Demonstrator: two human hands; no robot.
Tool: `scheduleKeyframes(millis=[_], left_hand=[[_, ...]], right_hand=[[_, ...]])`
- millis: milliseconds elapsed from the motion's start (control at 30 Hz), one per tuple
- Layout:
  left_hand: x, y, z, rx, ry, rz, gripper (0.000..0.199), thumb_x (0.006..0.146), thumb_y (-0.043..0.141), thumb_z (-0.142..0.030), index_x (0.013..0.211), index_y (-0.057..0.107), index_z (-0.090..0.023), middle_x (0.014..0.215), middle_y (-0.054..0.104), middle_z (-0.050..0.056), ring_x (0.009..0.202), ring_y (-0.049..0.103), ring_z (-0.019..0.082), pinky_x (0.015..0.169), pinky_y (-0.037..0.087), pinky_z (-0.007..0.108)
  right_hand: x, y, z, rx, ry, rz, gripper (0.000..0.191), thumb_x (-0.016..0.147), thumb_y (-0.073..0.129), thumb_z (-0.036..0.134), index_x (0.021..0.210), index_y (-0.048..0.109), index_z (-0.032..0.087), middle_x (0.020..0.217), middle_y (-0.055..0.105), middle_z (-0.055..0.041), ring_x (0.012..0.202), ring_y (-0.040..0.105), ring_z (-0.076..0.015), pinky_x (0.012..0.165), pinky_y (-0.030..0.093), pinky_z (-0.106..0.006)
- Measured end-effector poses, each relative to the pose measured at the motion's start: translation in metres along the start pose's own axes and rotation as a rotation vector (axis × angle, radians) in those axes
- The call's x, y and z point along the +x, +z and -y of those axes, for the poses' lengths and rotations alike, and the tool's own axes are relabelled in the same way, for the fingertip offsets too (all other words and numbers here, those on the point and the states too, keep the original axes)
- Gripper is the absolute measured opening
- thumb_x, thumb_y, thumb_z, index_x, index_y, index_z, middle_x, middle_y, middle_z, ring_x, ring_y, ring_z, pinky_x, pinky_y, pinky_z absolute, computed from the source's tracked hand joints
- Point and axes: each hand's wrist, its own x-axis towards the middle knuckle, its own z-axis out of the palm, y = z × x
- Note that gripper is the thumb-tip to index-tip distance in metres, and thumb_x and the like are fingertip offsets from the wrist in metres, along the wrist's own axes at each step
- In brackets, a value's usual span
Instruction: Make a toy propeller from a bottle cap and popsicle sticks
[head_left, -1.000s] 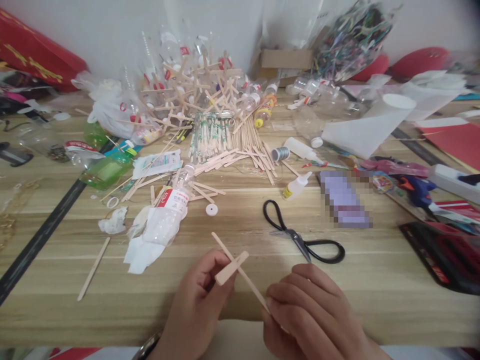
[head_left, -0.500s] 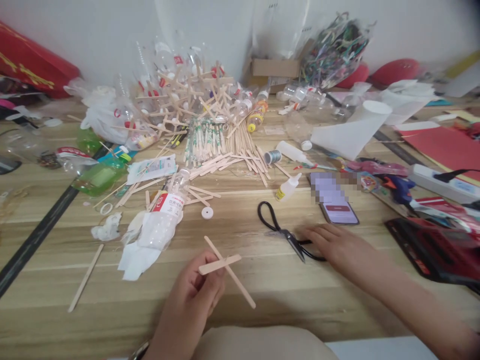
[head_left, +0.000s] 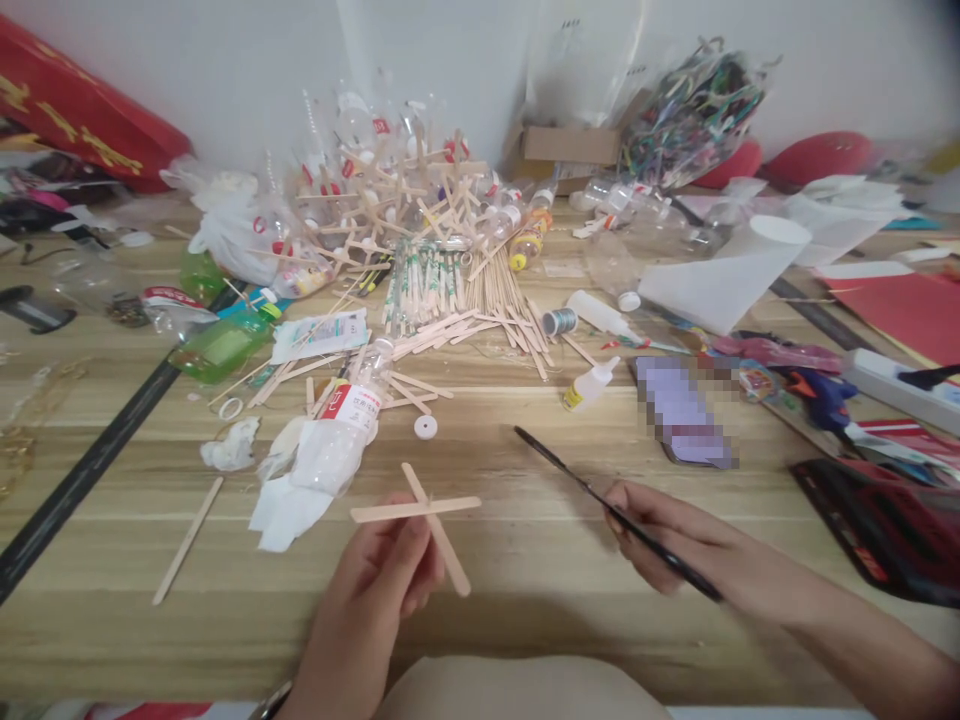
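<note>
My left hand (head_left: 390, 560) pinches a cross of two wooden craft sticks (head_left: 448, 552) by one arm, raised over the table near its front edge. A small pointed bit shows where the sticks meet. To the right, my right hand (head_left: 660, 540) is closed around black-handled scissors (head_left: 551, 456), lifted and seen edge-on. One end points up and left, the other lies across the hand. A white disc with a centre hole (head_left: 425, 426) rests beyond the crossed sticks. Beyond the scissors stands a small glue bottle (head_left: 589, 387). A single craft stick (head_left: 187, 540) lies at the left.
A plastic bottle (head_left: 346, 425) lies on white paper left of centre. Loose sticks (head_left: 442, 332) and several bottles are heaped farther back. A phone (head_left: 686, 412), a glue gun (head_left: 821, 395), a red-and-black case (head_left: 862, 525) and a white power strip (head_left: 900, 385) occupy the right.
My right hand has picked the scissors up off the table and turned them edge-on. My left hand has turned the crossed sticks slightly. The view has shifted a little left.
</note>
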Motion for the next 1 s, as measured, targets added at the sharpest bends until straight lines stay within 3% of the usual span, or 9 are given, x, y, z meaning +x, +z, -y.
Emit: scheduleKeyframes(millis=[67, 133, 333, 433, 567, 667, 800, 900, 1000], left_hand=[[0.001, -0.003, 0.0, 0.01, 0.06, -0.06, 0.042, 0.079, 0.065, -0.06, 0.071, 0.06, -0.019, 0.064, 0.057, -0.002, 0.058, 0.046, 0.013, 0.057, 0.039, 0.023], [0.002, -0.007, -0.002, 0.033, 0.075, -0.089, 0.041, 0.076, 0.068, -0.061, 0.081, 0.068, -0.02, 0.083, 0.068, 0.003, 0.079, 0.058, 0.02, 0.074, 0.046, 0.029], [0.003, -0.009, -0.015, 0.065, 0.03, 0.159, 0.038, 0.08, 0.069, -0.051, 0.11, 0.072, -0.03, 0.142, 0.055, 0.003, 0.127, 0.047, 0.031, 0.1, 0.04, 0.039], [0.004, -0.006, -0.013, -0.062, -0.029, 0.327, 0.038, 0.082, 0.07, -0.044, 0.117, 0.069, -0.031, 0.144, 0.052, 0.003, 0.128, 0.047, 0.028, 0.101, 0.041, 0.038], [0.007, -0.004, 0.0, -0.182, -0.116, 0.403, 0.04, 0.078, 0.074, -0.046, 0.11, 0.072, -0.023, 0.122, 0.066, 0.008, 0.119, 0.054, 0.027, 0.1, 0.042, 0.038], [0.006, -0.003, 0.007, -0.234, -0.192, 0.367, 0.042, 0.074, 0.076, -0.049, 0.11, 0.072, -0.027, 0.113, 0.069, 0.005, 0.112, 0.059, 0.024, 0.1, 0.043, 0.037], [0.004, 0.001, 0.006, -0.288, -0.239, 0.371, 0.035, 0.076, 0.076, -0.046, 0.105, 0.073, -0.026, 0.094, 0.071, 0.003, 0.097, 0.065, 0.021, 0.093, 0.047, 0.034], [0.005, 0.005, 0.005, -0.346, -0.246, 0.39, 0.034, 0.075, 0.078, -0.044, 0.104, 0.073, -0.027, 0.093, 0.071, 0.002, 0.097, 0.065, 0.02, 0.092, 0.047, 0.031], [0.006, 0.007, 0.006, -0.395, -0.218, 0.381, 0.037, 0.073, 0.081, -0.043, 0.105, 0.073, -0.027, 0.102, 0.071, 0.003, 0.106, 0.063, 0.021, 0.099, 0.042, 0.033]], right_hand=[[-0.005, 0.01, 0.001, 0.534, 0.171, 0.086, 0.032, 0.091, 0.055, 0.05, 0.08, 0.047, 0.022, 0.051, 0.027, 0.0122, 0.039, 0.022, -0.005, 0.038, 0.031, -0.014], [-0.009, 0.019, -0.002, 0.83, 0.231, 0.184, 0.037, 0.086, 0.065, 0.052, 0.076, 0.046, 0.021, 0.05, 0.021, 0.0141, 0.038, 0.01, -0.0025, 0.033, 0.021, -0.011], [-0.015, 0.03, 0.006, 1.045, 0.128, 0.41, 0.046, 0.093, 0.057, 0.047, 0.061, 0.039, 0.019, 0.056, 0.037, 0.0084, 0.034, 0.027, 0.0008, 0.029, 0.022, -0.008], [-0.013, 0.035, 0.013, 1.22, 0.1, 0.506, 0.049, 0.093, 0.056, 0.046, 0.059, 0.031, 0.02, 0.054, 0.032, 0.0109, 0.03, 0.018, 0.0019, 0.026, 0.023, -0.005], [-0.004, 0.047, 0.011, 1.362, 0.041, 0.532, 0.053, 0.095, 0.054, 0.044, 0.058, 0.023, 0.021, 0.049, 0.027, 0.0127, 0.026, 0.01, 0.0015, 0.024, 0.022, -0.005], [0.005, 0.064, 0.002, 1.256, -0.113, 0.399, 0.053, 0.098, 0.048, 0.044, 0.055, 0.026, 0.021, 0.044, 0.027, 0.0124, 0.024, 0.014, 0.0008, 0.025, 0.021, -0.008], [0.019, 0.084, -0.001, 0.956, -0.238, -0.022, 0.051, 0.095, 0.048, 0.049, 0.055, 0.035, 0.021, 0.042, 0.03, 0.0111, 0.025, 0.022, -0.0018, 0.026, 0.018, -0.013], [0.035, 0.093, 0.01, 0.637, -0.309, -0.358, 0.03, 0.088, 0.061, 0.04, 0.068, 0.055, 0.019, 0.059, 0.057, 0.0018, 0.049, 0.057, -0.0111, 0.046, 0.047, -0.02], [0.05, 0.098, 0.025, 0.636, -0.382, -0.297, 0.021, 0.08, 0.064, 0.034, 0.096, 0.062, 0.019, 0.088, 0.068, -0.0063, 0.081, 0.067, -0.0213, 0.072, 0.055, -0.034]])
